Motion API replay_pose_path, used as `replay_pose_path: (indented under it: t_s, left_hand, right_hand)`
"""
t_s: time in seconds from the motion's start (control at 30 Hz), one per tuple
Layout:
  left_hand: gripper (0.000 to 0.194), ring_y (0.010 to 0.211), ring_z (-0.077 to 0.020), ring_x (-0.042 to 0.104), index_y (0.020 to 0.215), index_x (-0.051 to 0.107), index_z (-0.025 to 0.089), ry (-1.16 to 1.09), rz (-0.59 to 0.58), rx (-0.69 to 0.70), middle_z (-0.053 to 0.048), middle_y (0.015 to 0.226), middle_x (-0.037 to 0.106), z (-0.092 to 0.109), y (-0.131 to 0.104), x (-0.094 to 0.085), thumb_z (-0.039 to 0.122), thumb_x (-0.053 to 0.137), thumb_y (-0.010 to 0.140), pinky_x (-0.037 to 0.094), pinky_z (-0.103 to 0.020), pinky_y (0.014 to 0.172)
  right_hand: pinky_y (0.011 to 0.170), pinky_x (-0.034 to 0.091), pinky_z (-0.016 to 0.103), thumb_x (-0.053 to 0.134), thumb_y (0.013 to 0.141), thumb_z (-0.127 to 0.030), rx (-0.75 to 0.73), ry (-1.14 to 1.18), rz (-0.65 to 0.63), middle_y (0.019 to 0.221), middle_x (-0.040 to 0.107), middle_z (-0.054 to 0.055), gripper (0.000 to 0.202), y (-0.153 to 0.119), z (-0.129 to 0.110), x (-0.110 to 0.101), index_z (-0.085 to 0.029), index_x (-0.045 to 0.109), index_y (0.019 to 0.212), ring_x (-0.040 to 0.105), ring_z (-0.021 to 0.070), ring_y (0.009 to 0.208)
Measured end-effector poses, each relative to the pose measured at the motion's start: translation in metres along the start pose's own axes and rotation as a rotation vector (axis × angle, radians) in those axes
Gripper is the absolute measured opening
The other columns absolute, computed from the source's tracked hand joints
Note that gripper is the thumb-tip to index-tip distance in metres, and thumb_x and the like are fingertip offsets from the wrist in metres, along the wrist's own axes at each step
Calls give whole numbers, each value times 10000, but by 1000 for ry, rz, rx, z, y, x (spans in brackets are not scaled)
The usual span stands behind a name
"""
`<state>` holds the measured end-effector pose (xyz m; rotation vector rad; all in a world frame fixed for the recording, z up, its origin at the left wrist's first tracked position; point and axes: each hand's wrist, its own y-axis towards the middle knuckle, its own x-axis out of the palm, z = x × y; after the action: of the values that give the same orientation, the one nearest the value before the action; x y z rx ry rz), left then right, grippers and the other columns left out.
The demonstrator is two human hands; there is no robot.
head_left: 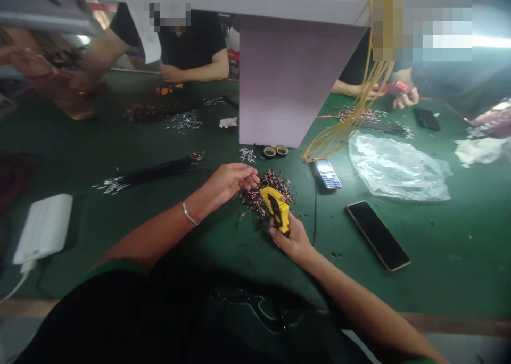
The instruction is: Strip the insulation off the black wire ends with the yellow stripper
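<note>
My right hand point(294, 237) is wrapped round a yellow and black wire stripper point(277, 208), its head pointing up and away from me. Beneath and beyond the tool lies a loose pile of short copper-tipped wire scraps point(255, 198). My left hand point(233, 179) hovers at the pile's left edge, thumb and fingers pinched together; whatever sits between them is too small to make out. Left of that hand a bundle of black wires point(159, 171) rests on the green table point(223, 247), with pale ends to the left and copper ends to the right.
Behind the pile are small silvery pieces point(247, 154) and two tape rolls point(275, 151) below a pale panel point(295, 82). A keypad phone point(328, 173), smartphone point(377, 235) and plastic bag point(399, 167) lie right; a white power bank point(43, 229) left. Co-workers sit opposite.
</note>
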<state>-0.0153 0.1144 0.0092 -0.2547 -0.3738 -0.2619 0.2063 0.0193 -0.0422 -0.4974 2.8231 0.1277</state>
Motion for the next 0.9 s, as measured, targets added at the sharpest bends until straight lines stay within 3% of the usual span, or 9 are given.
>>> replay_pose_path:
  t_s: [0.13, 0.4, 0.6, 0.77, 0.9]
  left_hand:
    - [110, 588, -103, 590, 789, 722, 95, -17, -8, -12, -73, 681, 677, -3, -2, 2, 196, 691, 816, 415, -232, 545]
    - [122, 466, -81, 502, 700, 686, 92, 36, 54, -35, -53, 549, 609, -1, -10, 14, 118, 624, 801, 314, -232, 444]
    - [114, 460, -66, 479, 694, 669, 98, -5, 36, -89, -15, 522, 528, 2, -12, 17, 85, 615, 794, 265, -212, 402]
    - [115, 434, -29, 372, 697, 657, 99, -66, 110, 43, 37, 526, 409, 19, -7, 6, 68, 623, 803, 195, -205, 378]
    - [116, 462, -62, 453, 755, 668, 125, 17, 60, 85, 29, 539, 425, 26, -8, 3, 173, 634, 855, 219, -229, 385]
  right_hand:
    - [559, 450, 274, 544, 801, -231, -182, -261, 30, 684, 595, -6, 84, -4, -5, 2, -232, 499, 871, 548, 158, 564]
    - [605, 471, 319, 489, 726, -144, -486, -591, -15, 797, 645, 62, 324, -8, -7, 4, -197, 442, 1042, 605, 219, 648]
    - [573, 430, 327, 477, 723, -129, -552, -692, -97, 780, 610, 79, 269, -7, -11, 3, -183, 457, 985, 557, 230, 651]
    - [599, 414, 347, 481, 690, -86, -669, -803, -351, 794, 605, 85, 267, -16, -20, 14, -181, 519, 937, 516, 241, 694]
    - [620, 433, 363, 493, 691, -98, -583, -793, -252, 850, 605, 111, 317, -13, -18, 10, -145, 546, 1001, 521, 256, 754]
